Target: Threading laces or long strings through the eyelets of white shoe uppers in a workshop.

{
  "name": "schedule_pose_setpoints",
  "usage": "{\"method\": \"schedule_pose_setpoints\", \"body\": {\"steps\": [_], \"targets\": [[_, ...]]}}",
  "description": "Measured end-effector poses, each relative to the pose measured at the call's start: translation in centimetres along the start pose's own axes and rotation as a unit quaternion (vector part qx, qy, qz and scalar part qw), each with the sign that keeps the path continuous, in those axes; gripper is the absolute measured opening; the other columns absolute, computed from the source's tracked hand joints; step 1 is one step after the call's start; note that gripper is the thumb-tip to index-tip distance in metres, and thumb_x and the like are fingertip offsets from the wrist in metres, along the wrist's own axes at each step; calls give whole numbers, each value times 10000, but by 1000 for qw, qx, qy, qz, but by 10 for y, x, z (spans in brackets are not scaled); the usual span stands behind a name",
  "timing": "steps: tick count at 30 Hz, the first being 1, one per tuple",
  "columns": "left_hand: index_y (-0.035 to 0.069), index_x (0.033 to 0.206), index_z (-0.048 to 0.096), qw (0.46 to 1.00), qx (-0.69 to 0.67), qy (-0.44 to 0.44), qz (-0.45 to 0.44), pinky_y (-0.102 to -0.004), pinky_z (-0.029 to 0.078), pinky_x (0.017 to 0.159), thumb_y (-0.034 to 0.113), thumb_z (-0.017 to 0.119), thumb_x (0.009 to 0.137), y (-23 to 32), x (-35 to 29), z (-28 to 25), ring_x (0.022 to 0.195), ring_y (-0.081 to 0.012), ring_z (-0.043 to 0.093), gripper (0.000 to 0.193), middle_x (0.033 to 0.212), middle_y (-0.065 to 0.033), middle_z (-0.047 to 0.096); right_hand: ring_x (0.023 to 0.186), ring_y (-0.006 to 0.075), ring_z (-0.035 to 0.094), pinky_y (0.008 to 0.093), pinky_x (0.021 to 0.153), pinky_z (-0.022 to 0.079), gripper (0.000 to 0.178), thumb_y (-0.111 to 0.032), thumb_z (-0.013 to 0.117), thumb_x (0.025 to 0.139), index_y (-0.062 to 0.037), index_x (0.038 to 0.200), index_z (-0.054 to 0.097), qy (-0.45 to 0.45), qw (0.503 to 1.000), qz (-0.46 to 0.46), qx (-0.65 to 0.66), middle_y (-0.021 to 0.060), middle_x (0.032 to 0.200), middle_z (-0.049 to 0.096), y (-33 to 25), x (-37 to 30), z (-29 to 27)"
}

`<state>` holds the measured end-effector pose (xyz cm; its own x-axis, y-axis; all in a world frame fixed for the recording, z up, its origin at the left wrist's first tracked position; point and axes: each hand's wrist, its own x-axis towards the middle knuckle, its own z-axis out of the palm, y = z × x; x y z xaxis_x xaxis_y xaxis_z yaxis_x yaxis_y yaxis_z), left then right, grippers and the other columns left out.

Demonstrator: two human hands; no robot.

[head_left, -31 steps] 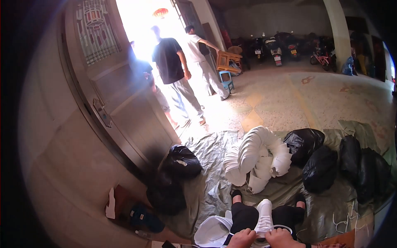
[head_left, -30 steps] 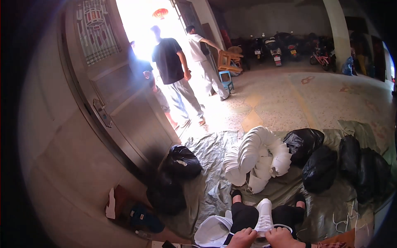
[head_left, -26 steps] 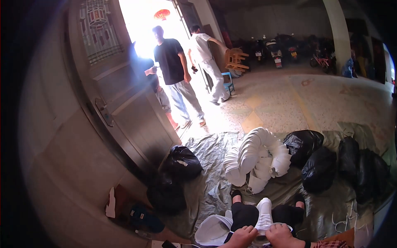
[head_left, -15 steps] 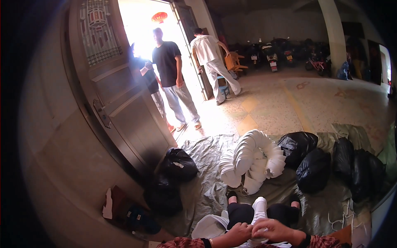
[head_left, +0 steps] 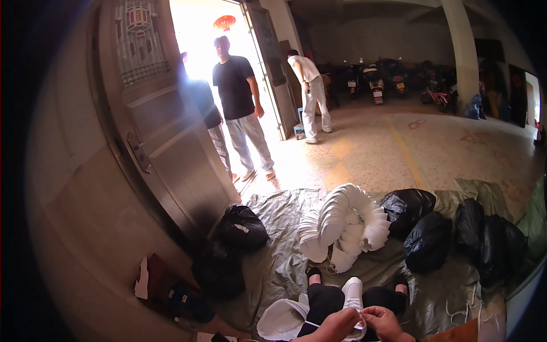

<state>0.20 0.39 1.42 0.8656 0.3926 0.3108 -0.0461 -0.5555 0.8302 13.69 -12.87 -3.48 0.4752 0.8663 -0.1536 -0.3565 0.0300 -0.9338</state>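
A white lace-up shoe [head_left: 353, 289] lies between my knees, toe pointing away from me. My left hand [head_left: 337, 326] is closed at its near end, pinching a thin white shoelace [head_left: 310, 324]. Fingertips of my right hand [head_left: 383, 320] are pinched together right beside the left ones, on the same lace by the shoe's opening. The exact grip is small and partly covered by the fingers. To the left of my leg rests a loose white shoe upper [head_left: 279, 320].
Past my feet, a curved row of stacked white uppers [head_left: 327, 219] lies on a grey-green sheet [head_left: 279, 228]. Black bags [head_left: 427, 242] stand right of it, more black bags [head_left: 245, 228] left. Two people [head_left: 235, 85] stand by the door [head_left: 176, 159]; another person [head_left: 312, 85] bends farther back.
My hands have shifted slightly toward the shoe's opening, and the shoe's laced front now shows more. The person in white has moved right and bent over; the wooden stool is no longer plainly seen.
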Motion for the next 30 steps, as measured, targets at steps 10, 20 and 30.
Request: {"method": "schedule_pose_setpoints", "body": {"steps": [10,20,30], "targets": [[23,838,593,966,-176,79,-170,-256,459,520,108,729,929,-15,-13,8,590,-77,568,185,654,-40,601,792,104,652,234,712,526,102,-8,597,974,-12,1073,623,-48,998,14,45,43,900,687,-1,-1,18],[6,1044,613,916,-323,-55,-232,-212,492,675,188,655,1007,-19,-24,-4,718,-53,596,190,821,-10,683,905,117,677,256,829,544,370,-38,702,938,12,1265,536,-17,996,92,10,91,994,717,-20,-14,20],[29,1023,563,924,-321,-74,-193,-217,485,670,141,628,1017,-19,-20,-7,752,-68,598,130,874,-21,670,971,149,661,275,879,557,550,-4,717,908,-2,1372,421,-47,997,64,-3,94,1110,576,-27,-7,23]]}}
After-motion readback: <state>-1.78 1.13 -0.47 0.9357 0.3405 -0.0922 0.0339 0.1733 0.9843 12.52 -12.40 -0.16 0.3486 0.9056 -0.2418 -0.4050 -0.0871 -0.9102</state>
